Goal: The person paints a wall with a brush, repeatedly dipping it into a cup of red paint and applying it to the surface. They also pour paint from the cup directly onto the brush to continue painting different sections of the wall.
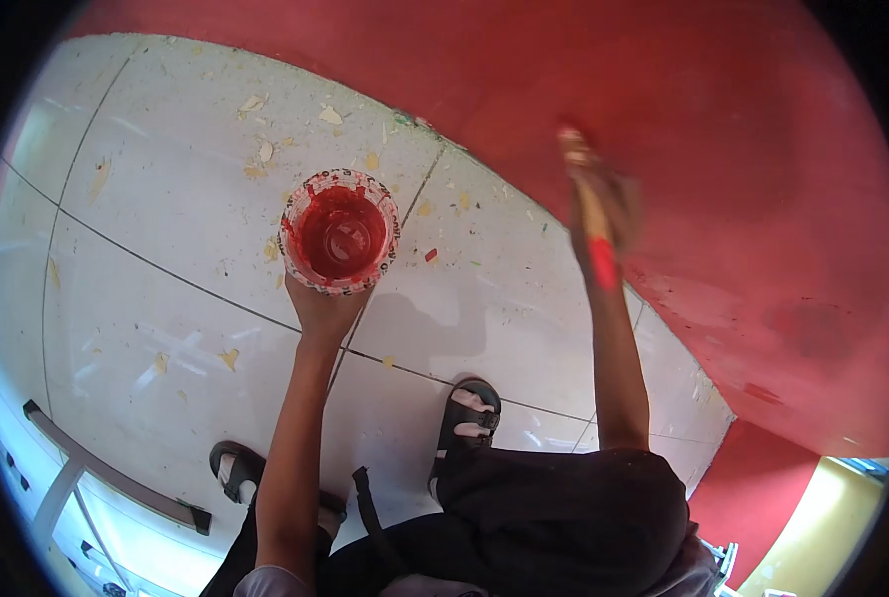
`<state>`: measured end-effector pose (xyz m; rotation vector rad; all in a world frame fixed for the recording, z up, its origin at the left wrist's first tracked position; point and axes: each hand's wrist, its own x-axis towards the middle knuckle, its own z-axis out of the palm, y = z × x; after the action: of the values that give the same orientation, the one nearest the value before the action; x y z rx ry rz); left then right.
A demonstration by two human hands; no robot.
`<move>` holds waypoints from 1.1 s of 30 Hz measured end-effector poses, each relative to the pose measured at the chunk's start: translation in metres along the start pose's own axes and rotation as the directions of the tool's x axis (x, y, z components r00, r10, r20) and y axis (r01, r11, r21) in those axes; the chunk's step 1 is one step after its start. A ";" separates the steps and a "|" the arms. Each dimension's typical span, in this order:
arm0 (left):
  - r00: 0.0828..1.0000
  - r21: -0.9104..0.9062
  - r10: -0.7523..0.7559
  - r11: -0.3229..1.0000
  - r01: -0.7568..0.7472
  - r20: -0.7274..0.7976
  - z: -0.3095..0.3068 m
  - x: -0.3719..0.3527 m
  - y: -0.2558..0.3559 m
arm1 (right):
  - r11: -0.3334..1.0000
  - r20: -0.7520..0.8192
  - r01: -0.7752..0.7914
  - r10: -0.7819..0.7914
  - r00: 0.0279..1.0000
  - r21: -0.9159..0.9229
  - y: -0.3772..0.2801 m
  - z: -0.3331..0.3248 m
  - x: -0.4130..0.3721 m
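Note:
My left hand (323,304) is closed around a round paint tub (391,235) with lettering on its rim, held upright over the floor. Red paint (337,261) coats the inside of the tub and runs up over parts of the rim. On the right, my right hand (619,211), smeared by motion, grips a paintbrush (592,211) with a wooden handle and a red end. The brush's bristle end points away from me and overlaps the red-painted wall (743,169) in this view.
White floor tiles (176,249) carry scattered paint flakes (331,115), mostly along the wall's foot. My sandalled foot (467,413) stands below the tub. A dark-edged metal frame (116,468) is at the lower left. A yellow wall section (813,537) shows at the lower right.

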<state>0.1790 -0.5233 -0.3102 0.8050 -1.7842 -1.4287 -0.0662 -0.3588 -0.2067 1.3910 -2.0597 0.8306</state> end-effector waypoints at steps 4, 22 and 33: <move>0.999 0.045 -0.005 0.999 0.007 -0.038 0.004 0.003 0.008 | 1.000 0.014 -0.019 0.019 1.000 0.003 -0.023 -0.015 -0.018; 0.999 -0.044 0.030 0.999 -0.028 0.045 0.007 -0.008 0.016 | 0.998 0.354 -0.047 0.062 0.933 -0.051 0.002 -0.004 -0.060; 0.994 -0.086 0.035 0.996 -0.027 0.101 0.018 -0.017 0.022 | 0.991 0.286 -0.055 0.088 0.954 -0.120 0.014 -0.008 -0.067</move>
<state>0.1727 -0.4952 -0.2941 0.6677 -1.7911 -1.5393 -0.0562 -0.3073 -0.2513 1.4557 -2.3512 0.5541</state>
